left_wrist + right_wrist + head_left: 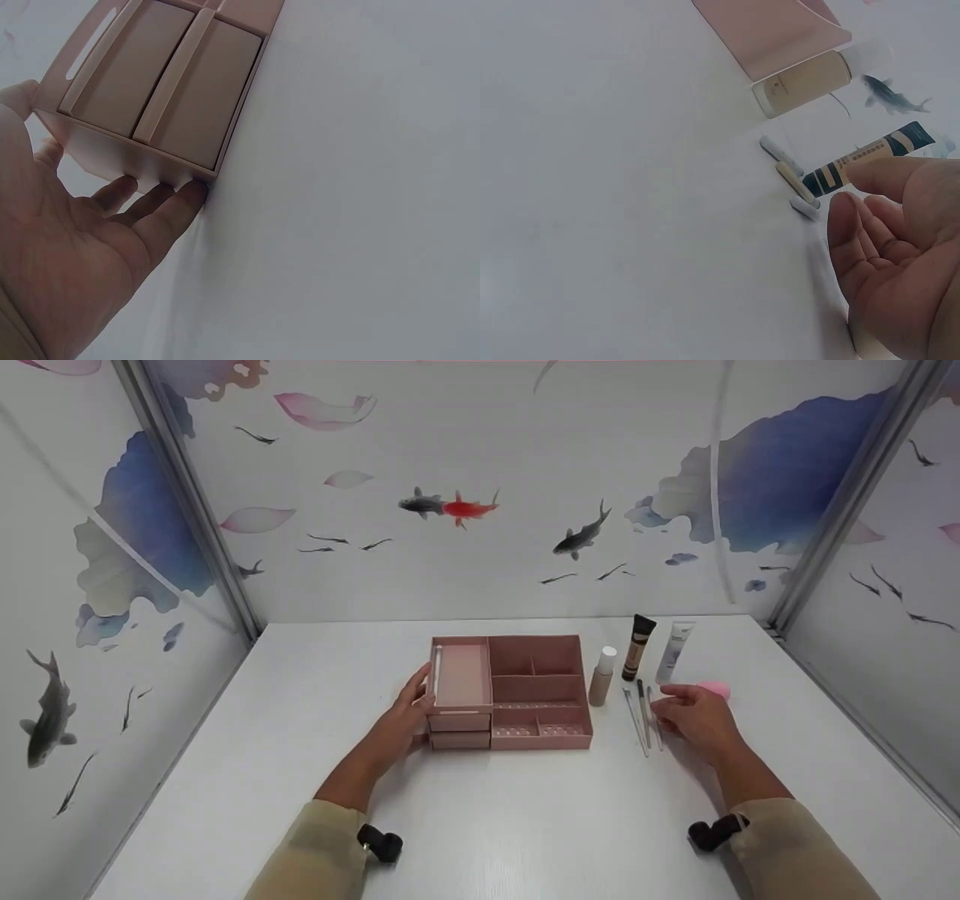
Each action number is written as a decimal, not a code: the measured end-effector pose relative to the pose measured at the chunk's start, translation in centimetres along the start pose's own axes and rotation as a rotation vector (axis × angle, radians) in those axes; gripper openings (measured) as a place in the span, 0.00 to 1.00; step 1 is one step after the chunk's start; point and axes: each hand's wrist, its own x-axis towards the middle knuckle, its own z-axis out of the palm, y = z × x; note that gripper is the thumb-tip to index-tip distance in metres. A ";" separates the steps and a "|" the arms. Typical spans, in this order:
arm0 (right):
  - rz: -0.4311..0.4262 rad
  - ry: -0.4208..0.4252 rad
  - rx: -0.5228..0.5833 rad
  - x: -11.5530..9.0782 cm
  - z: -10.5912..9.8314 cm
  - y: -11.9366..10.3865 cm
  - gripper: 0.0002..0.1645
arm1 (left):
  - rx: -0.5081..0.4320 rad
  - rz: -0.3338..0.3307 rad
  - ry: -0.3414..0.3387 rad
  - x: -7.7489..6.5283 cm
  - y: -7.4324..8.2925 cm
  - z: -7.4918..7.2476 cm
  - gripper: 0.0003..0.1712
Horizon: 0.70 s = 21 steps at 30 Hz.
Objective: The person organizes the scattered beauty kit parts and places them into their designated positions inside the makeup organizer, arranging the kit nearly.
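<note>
A dusty-pink desktop organizer (pixel 536 690) with open compartments and two small drawers (pixel 196 90) stands on the table. My left hand (pixel 401 718) rests on its left side, fingertips on the side wall and thumb near the top edge in the left wrist view. To the right lie three slim makeup brushes (pixel 636 725). Over the rightmost brush hovers my right hand (pixel 697 720), fingers loosely bent. In the right wrist view, a gap shows between its thumb and forefinger, just beside the brush handle ends (pixel 805 208).
A foundation bottle (pixel 601 679) with a white cap stands right beside the organizer. Behind the brushes are a black-capped tube (pixel 637 649) and a white tube (pixel 675 651). A pink sponge-like piece (pixel 716 688) shows past my right hand. Printed panels (pixel 480 450) enclose the white table (pixel 525 825).
</note>
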 end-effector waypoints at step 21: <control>-0.036 0.002 -0.271 0.6 0.0 0.6 0.44 | 0.019 0.001 -0.002 0.1 0.0 0.0 0.32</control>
